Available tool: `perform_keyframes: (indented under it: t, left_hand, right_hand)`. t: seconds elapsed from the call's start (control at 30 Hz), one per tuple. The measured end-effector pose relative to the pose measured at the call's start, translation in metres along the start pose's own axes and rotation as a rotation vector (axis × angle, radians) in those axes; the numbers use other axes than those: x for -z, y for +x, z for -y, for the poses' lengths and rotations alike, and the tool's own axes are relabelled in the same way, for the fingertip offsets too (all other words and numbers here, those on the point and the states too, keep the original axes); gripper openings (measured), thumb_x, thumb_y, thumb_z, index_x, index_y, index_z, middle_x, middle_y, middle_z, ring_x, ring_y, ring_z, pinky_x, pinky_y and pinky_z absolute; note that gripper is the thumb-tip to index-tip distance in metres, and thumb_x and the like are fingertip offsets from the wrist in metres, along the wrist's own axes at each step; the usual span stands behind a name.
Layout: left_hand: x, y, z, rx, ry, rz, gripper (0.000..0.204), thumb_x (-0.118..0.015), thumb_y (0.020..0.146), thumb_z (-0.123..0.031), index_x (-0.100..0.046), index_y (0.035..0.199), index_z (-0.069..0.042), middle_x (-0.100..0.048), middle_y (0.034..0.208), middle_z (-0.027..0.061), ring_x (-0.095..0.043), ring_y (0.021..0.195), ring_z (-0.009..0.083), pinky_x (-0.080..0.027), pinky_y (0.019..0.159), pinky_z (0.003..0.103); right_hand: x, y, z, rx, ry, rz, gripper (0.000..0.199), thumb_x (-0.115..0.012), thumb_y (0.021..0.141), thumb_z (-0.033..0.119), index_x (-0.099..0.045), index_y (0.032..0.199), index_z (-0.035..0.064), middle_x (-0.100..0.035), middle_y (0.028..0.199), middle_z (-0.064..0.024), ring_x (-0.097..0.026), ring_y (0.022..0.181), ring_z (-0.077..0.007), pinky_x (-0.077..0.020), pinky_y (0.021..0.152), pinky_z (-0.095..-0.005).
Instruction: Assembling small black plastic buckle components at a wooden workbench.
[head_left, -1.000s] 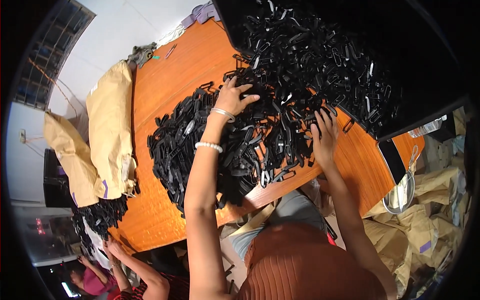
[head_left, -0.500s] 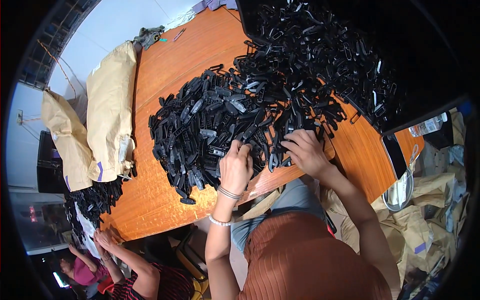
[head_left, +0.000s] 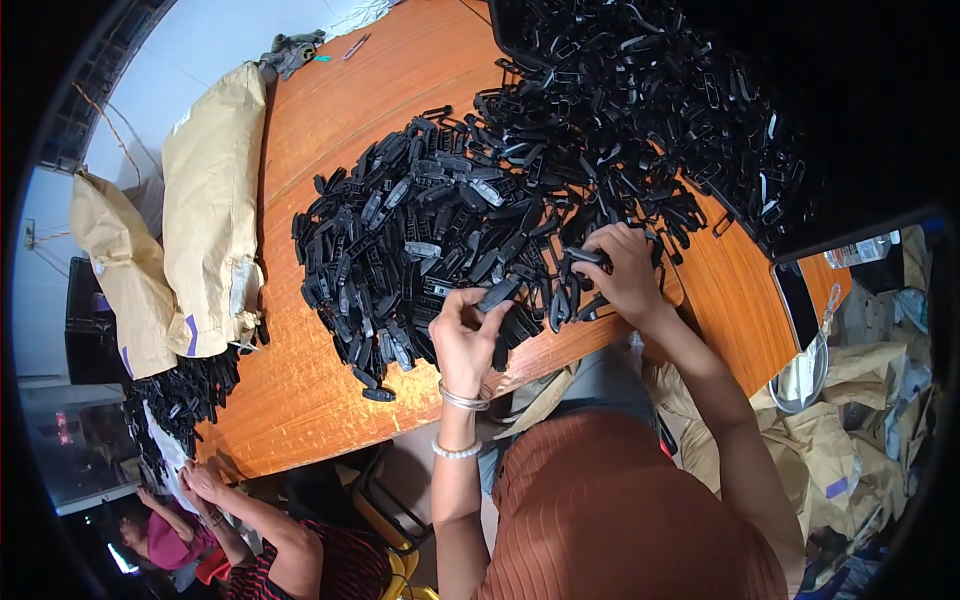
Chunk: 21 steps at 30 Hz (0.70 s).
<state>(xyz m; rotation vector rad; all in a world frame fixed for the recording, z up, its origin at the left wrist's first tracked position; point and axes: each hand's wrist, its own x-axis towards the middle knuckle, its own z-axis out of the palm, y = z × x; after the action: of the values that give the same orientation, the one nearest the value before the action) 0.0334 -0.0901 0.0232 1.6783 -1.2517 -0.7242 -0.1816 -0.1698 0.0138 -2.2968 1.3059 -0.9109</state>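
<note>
Two small plastic pieces are in your grasp, one in each hand. Your left hand (head_left: 465, 340) has its thumb and fingers pinched on a dark grey, elongated plastic piece (head_left: 498, 293). Your right hand (head_left: 625, 275) curls, its thumb and fingers closed on a slim black plastic piece (head_left: 585, 256). The two pieces are near each other but apart, both close to your side of an orange-brown wooden tabletop (head_left: 280, 400).

Just beyond your left hand lies a broad, dense mound of black and grey plastic parts (head_left: 400, 230). At upper right, a looser mass of black parts (head_left: 640, 110), some shaped like open loops, spreads from a large black bin (head_left: 850, 240) onto the wood. Judging by these amounts, much handling seems left; whether the dense mound holds finished pieces, you cannot tell from here.

The near edge of the tabletop runs just below your hands, and your left wrist crosses it. Open wood lies to the left of the mound and beyond it, toward two tall tan paper sacks (head_left: 215, 200). On your right, a smaller bare strip separates the loose parts from a flat black phone-like slab (head_left: 797, 305) beside the bin.
</note>
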Motion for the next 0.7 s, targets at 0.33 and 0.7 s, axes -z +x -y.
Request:
perform_keyframes:
  t: [0.33, 0.7]
  left_hand:
    - [0.001, -0.015, -0.016, 0.404, -1.250, 0.137, 0.025, -0.045, 0.083, 0.005, -0.046, 0.109, 0.005, -0.055, 0.105, 0.0280, -0.063, 0.072, 0.0244, -0.055, 0.061, 0.029]
    - [-0.003, -0.002, -0.013, 0.436, -0.785, 0.175, 0.035, -0.066, 0.073, 0.011, -0.054, 0.105, 0.003, -0.059, 0.093, 0.0069, -0.056, 0.083, 0.0084, -0.046, 0.069, 0.020]
  right_hand:
    - [0.012, 0.003, 0.036, -0.182, 0.331, -0.134, 0.019, -0.053, 0.085, 0.000, -0.053, 0.104, -0.0012, -0.058, 0.089, -0.0097, -0.056, 0.078, -0.0190, -0.0447, 0.071, -0.0292]
    - [0.002, 0.052, 0.055, -0.521, 1.168, 0.620, 0.032, -0.038, 0.093, 0.005, -0.046, 0.123, -0.0016, -0.053, 0.073, -0.0047, -0.051, 0.065, -0.0087, -0.0420, 0.065, -0.0213]
